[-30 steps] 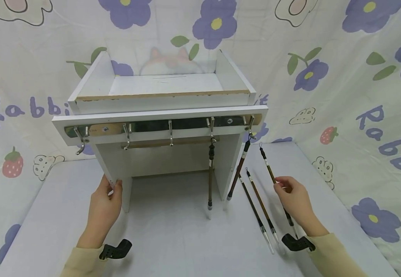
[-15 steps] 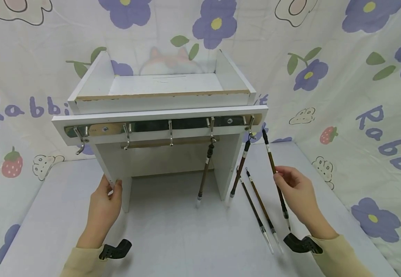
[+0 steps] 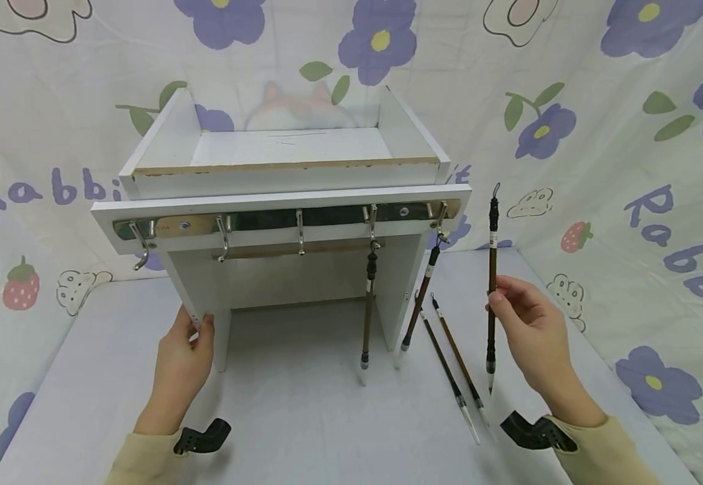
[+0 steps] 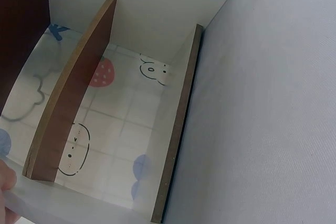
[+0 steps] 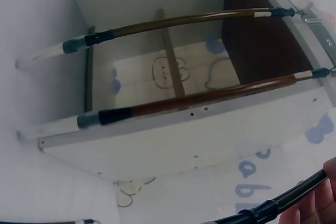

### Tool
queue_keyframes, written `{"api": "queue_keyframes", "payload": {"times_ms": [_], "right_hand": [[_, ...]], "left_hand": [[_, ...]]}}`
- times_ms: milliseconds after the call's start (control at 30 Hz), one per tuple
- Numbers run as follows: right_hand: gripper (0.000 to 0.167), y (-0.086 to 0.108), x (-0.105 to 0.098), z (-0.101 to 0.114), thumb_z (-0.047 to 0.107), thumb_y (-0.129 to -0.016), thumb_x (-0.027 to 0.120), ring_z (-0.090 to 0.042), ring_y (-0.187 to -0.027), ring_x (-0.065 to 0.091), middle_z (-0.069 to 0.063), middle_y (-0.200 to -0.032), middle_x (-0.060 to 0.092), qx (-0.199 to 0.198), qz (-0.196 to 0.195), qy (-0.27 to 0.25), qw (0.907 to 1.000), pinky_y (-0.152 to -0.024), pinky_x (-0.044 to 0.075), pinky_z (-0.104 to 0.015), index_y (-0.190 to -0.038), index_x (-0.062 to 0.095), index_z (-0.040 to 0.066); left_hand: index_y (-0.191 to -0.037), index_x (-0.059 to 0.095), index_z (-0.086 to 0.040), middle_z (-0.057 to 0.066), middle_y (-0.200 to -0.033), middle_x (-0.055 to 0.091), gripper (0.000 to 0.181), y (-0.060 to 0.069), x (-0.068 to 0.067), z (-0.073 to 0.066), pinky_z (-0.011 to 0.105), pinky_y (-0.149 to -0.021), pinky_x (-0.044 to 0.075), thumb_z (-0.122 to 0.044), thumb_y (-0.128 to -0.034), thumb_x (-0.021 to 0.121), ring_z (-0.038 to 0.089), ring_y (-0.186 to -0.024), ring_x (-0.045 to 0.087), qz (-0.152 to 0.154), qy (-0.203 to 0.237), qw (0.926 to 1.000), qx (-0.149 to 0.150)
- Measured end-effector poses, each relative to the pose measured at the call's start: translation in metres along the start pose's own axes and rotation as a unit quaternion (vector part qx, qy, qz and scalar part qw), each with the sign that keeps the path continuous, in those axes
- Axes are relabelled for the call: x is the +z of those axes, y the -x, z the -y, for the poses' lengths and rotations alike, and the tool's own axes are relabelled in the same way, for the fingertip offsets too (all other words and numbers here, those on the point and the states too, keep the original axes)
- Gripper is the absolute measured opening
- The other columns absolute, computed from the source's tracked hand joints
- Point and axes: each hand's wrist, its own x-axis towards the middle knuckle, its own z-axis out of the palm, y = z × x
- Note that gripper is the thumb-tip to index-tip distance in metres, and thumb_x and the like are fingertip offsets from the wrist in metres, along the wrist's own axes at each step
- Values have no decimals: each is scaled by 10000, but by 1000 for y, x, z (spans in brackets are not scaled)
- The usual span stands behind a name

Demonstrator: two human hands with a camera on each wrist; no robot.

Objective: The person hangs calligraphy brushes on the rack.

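Observation:
Pinched between the thumb and fingers of my right hand [image 3: 533, 330] is a dark brush [image 3: 492, 269], held upright with its loop at the top and its bristle tip pointing down, right of the white shelf stand [image 3: 281, 195]. My left hand [image 3: 184, 364] grips the front edge of the stand's left side panel. From the metal hook rail [image 3: 327, 217] hang two brushes by their loops: one brush [image 3: 368, 310] on the fourth hook, another brush [image 3: 420, 296] on the rightmost. In the right wrist view the held brush [image 5: 283, 200] crosses the lower right corner.
Two more brushes lie on the white table right of the stand, a dark brush [image 3: 448, 367] and a lighter brown brush [image 3: 457, 357]. Three hooks on the left, among them the middle hook [image 3: 300, 232], carry nothing. A patterned cloth [image 3: 624, 202] covers the walls behind.
My right hand has lifted the brush off the table, turned it upright and shifted slightly right. The hanging brushes sway a little. My left hand stays where it was.

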Motion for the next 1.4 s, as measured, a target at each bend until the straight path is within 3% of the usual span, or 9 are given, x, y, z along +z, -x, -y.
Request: {"api": "queue_keyframes", "payload": {"times_ms": [467, 600, 800, 1033, 1200, 1400], "right_hand": [[237, 8, 8, 29, -86, -927, 568, -157, -856, 621, -74, -964, 651, -807, 62, -941, 9923, -799, 522, -181, -1161, 605, -99], [243, 11, 15, 34, -144, -906, 553, -161, -846, 633, -93, -980, 678, -1063, 170, -1265, 9861, -773, 535, -196, -1144, 596, -134], [274, 14, 26, 36, -240, -858, 517, -179, -897, 649, -137, -999, 679, -1622, 438, -1829, 9687, -782, 537, -199, -1121, 569, -183], [317, 19, 45, 41, -274, -804, 551, -165, -931, 635, -170, -991, 666, -1976, 777, -1172, 9701, -784, 520, -192, -1078, 614, -126], [338, 23, 56, 45, -210, -819, 608, -149, -870, 605, -98, -971, 674, -1968, 1112, -627, 9721, -740, 509, -196, -1100, 651, -26], [356, 26, 65, 45, -149, -849, 629, -140, -843, 579, -22, -934, 655, -1805, 1508, -457, 9709, -734, 512, -227, -1140, 659, 54]], "left_hand": [[-1420, 400, -43, 271, -1317, 534, 445, 0, -1, 1, 548, -823, 527, -260, -1033, 439, 461, -1123, 570, 9, 2, 10000, 23], [-1411, 411, -43, 269, -1309, 541, 436, 0, -2, 1, 546, -819, 529, -257, -1032, 441, 458, -1116, 575, -19, 10, 10000, 46], [-1411, 409, -39, 272, -1309, 540, 440, 0, -2, 0, 547, -815, 531, -262, -1033, 439, 457, -1119, 574, 22, 23, 10000, -3], [-1422, 401, -46, 271, -1315, 537, 450, -1, -2, 0, 549, -823, 528, -270, -1033, 436, 453, -1126, 571, 37, 11, 10000, -6], [-1425, 399, -50, 273, -1312, 538, 449, -1, -1, 0, 555, -820, 529, -264, -1032, 438, 451, -1126, 571, 54, 18, 10000, 0], [-1416, 408, -54, 264, -1310, 544, 435, -1, 0, 1, 544, -826, 531, -252, -1030, 447, 440, -1125, 577, 25, -9, 10000, 5]]}}
